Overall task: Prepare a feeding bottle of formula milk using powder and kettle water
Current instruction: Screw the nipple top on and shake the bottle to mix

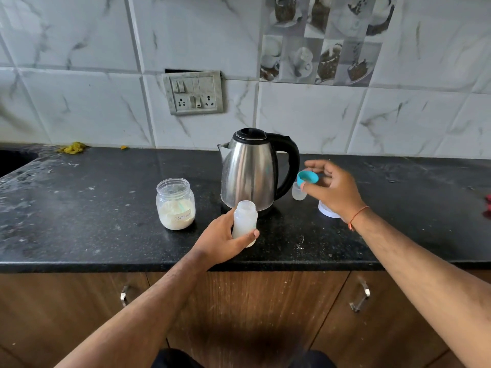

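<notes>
My left hand: wrapped round open bottle, steadying it on counter before kettle | my right hand: pinching teal ring with teat, kept clear for capping | powder jar: lidless, just left, within reach.

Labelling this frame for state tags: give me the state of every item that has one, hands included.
Translucent plastic feeding bottle: uncapped, upright, milky liquid inside.
Left hand: grips the bottle.
Blue screw ring with teat: off the bottle, held teat-down.
Right hand: pinches the ring.
Steel electric kettle with black handle: lid closed, upright.
Clear plastic formula jar: open, partly filled with powder.
Clear plastic cap: resting on the black counter.
</notes>
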